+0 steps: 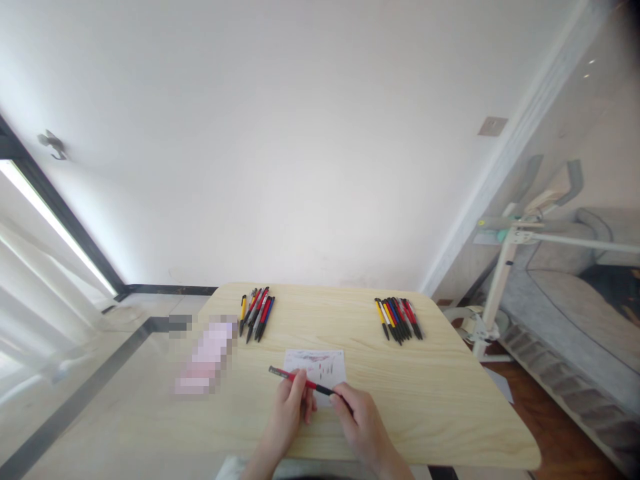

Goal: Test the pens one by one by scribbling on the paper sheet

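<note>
A red pen with a black grip (313, 385) is held level between my two hands, above a sheet of paper. My left hand (291, 403) pinches its red barrel near the middle. At the black end, my right hand (357, 417) closes thumb and fingers round the pen; whether a cap is in those fingers I cannot make out. Under the hands lies the white paper (330, 360), with dark and red marks on it. Its lower part is hidden by my hands.
Several pens (257, 313) lie bunched at the table's back left, and another bunch of pens (397, 319) at the back right. A blurred pink patch (207, 357) covers the left edge of the wooden table (440, 400). Beyond stands a white wall (320, 167); a white exercise machine (500, 280) is at right.
</note>
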Available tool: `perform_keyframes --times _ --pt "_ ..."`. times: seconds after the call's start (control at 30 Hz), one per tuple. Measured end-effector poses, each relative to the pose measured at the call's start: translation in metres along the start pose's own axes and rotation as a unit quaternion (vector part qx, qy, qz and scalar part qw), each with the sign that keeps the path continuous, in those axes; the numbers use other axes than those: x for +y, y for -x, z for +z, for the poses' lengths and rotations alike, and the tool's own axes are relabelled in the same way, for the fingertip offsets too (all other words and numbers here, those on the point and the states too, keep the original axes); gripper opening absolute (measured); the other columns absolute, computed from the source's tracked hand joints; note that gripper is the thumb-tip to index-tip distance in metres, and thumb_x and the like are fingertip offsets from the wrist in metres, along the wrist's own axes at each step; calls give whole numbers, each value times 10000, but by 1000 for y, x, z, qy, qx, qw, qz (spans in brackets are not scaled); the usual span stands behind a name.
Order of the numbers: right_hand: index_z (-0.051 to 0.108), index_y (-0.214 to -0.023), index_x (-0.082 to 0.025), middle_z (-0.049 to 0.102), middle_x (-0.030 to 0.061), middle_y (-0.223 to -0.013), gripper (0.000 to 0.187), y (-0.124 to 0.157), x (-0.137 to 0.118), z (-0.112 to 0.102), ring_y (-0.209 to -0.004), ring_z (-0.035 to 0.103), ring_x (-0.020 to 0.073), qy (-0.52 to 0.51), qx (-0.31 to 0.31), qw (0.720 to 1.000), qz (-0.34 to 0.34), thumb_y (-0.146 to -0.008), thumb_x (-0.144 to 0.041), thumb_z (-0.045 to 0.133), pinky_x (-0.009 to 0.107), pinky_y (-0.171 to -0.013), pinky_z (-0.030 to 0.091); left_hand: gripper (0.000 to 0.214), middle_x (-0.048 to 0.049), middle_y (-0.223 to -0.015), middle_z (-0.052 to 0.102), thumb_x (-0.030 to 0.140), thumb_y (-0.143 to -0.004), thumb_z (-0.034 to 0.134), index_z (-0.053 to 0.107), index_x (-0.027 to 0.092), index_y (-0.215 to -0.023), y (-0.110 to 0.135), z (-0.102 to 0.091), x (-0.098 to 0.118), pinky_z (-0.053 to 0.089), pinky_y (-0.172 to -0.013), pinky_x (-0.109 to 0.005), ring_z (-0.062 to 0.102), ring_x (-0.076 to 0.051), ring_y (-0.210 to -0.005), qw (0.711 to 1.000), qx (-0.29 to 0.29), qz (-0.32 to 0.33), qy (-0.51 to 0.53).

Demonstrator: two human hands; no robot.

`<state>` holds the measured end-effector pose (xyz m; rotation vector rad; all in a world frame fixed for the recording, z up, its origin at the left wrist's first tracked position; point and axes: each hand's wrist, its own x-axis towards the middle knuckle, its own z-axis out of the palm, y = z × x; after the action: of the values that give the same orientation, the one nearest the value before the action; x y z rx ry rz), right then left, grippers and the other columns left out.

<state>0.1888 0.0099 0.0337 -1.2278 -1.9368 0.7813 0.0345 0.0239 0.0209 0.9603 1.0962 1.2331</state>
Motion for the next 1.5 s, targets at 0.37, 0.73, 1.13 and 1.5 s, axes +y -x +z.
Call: perform_keyframes --times 0.37,0.73,1.13,1.5 --pt "455 -619 -181 410 -46 -556 323 -4 -3 -7 -547 394 105 -59 -34 997 35 -894 -336 385 230 -515 247 405 36 -410 505 455 -839 405 466 175 -553 1 0 2 297 -383 -202 418 -70 -329 1000 -18 6 -10" --pt "527 -647 -162 383 -54 -523 307 -4 -3 -6 -504 367 90 -92 -20 995 43 -884 -327 420 221 -481 233 382 19 -460 546 488 -813 443 472 173 -598 2 2 1 327 -377 -201 451 -78 -348 1000 19 -4 8" --pt "515 -645 -169 396 -54 -485 351 -1 5 -2 -474 386 91 -108 2 992 61 -900 -374 388 211 -471 254 693 -24 -839 655 381 -729 624 251 257 -1300 1 0 14 433 -490 -225 490 -60 -431 983 140 75 92" --pt "513 -650 -173 418 -46 -494 360 -1 3 -2 -503 426 104 -84 6 994 63 -909 -374 362 209 -490 286 527 -20 -820 650 384 -728 627 401 224 -1176 -1 -2 12 433 -480 -232 498 -70 -446 987 121 66 83"
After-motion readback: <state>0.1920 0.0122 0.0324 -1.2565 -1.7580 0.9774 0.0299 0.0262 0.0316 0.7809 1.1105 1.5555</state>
